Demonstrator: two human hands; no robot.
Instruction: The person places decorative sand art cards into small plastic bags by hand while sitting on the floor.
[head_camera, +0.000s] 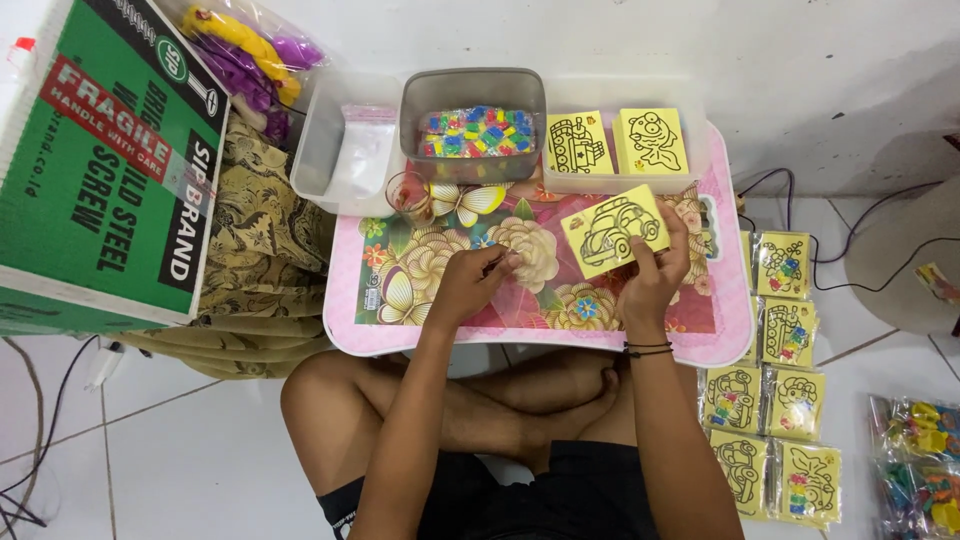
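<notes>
One yellow card (614, 230) sat pinched at its lower edge in the right hand (655, 275), tilted above the floral table (540, 330). Left hand (468, 285) lay curled on the table; its contents couldn't be told. Risk judged: so shallow a pinch could let the card slip or crease.

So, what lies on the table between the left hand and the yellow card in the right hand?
Head view: only bare flowered tabletop lies between the left hand and the yellow card held by the right hand.
</notes>
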